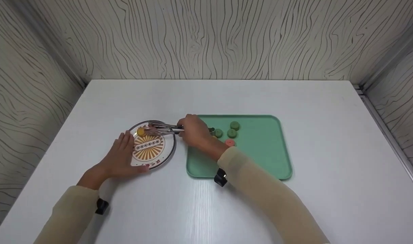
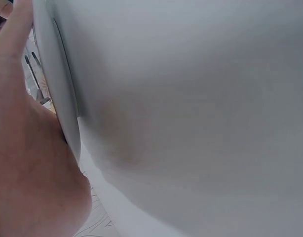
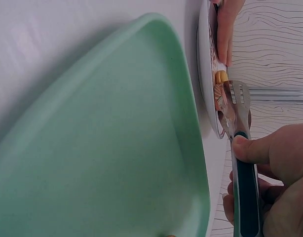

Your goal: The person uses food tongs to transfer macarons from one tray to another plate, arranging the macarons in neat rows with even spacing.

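— My left hand [image 1: 117, 161] is spread wide against the plate [image 1: 168, 149], fingers straight along its left side and thumb at the near rim. It clenches nothing; I read it as steadying. My right hand [image 1: 197, 131] is curled round the handles of the tongs [image 3: 246, 177], with the thumb pressed along one of them.

— And the pieces? Where do I find them?

— One yellow round [image 1: 141, 131] sits on the plate, near my left fingers [image 1: 126, 138] and just past the ends of the tongs. On the green tray [image 1: 260, 145], to the plate's right on the desk [image 1: 328, 152], I count three green rounds [image 1: 235, 125] and a pink round [image 1: 230, 142]. A yellow sliver [image 1: 214, 137] peeks out beside my right hand; the rest of it is hidden.

— Do the tongs have anything in their grip?

— I can't be sure. A pinkish-brown patch [image 1: 153, 129] shows between the metal heads, but it may be the plate's print.

— So which step am I watching?

— Tong work over the plate, most likely placing a piece. If one is held, the next move calls for easing my squeeze gently, without nudging the yellow round.
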A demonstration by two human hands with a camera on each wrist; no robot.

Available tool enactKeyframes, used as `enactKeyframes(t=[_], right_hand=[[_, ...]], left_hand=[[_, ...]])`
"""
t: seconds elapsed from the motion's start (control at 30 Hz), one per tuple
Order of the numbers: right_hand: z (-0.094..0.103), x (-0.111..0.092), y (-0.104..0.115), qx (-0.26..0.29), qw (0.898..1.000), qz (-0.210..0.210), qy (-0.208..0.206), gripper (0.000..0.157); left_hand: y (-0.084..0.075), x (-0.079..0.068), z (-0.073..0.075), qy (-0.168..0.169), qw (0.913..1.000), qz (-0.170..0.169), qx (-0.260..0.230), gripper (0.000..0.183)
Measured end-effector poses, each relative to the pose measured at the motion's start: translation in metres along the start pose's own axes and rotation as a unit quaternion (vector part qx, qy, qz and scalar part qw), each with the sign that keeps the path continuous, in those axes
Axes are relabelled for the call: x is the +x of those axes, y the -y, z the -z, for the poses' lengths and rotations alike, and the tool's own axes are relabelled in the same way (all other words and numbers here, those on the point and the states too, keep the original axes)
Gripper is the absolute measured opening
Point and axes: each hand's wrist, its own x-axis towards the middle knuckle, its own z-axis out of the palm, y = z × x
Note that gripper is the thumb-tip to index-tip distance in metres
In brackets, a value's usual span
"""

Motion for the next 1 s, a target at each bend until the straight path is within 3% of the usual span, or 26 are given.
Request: enactKeyframes(t=[1.0], right_hand=[[0.02, -0.017, -0.008, -0.042, 0.999, 0.011, 0.026, 0.023]], left_hand=[[0.0, 0.0, 0.001, 0.002, 0.9999, 0.002, 0.014, 0.131]])
